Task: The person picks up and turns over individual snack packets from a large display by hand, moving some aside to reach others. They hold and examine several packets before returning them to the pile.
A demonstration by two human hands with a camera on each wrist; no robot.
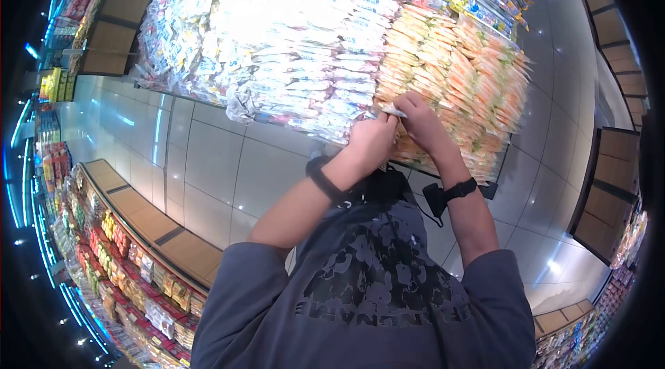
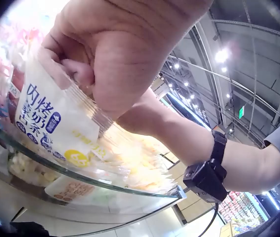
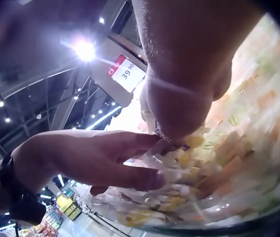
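A white snack packet [image 2: 46,106] with blue printed characters and a yellow spot stands among the wares in the left wrist view. My left hand [image 1: 374,140] pinches its clear crimped edge between thumb and curled fingers. Close beside it, my right hand [image 1: 422,123] has its fingers curled at a small pale piece of wrapper [image 1: 393,111], right by the left fingertips. In the right wrist view the left hand [image 3: 95,158] reaches in from the left, its fingertips meeting the right hand [image 3: 189,98] over the packets. The right fingertips are largely hidden.
Piles of wrapped snacks [image 1: 305,57] and orange-and-green packets [image 1: 478,78] fill the display bin, edged by a glass rim [image 2: 80,175]. A price sign [image 3: 126,73] stands behind. Stocked shelves [image 1: 125,265] and brown cabinets [image 1: 609,189] flank the tiled floor [image 1: 208,161].
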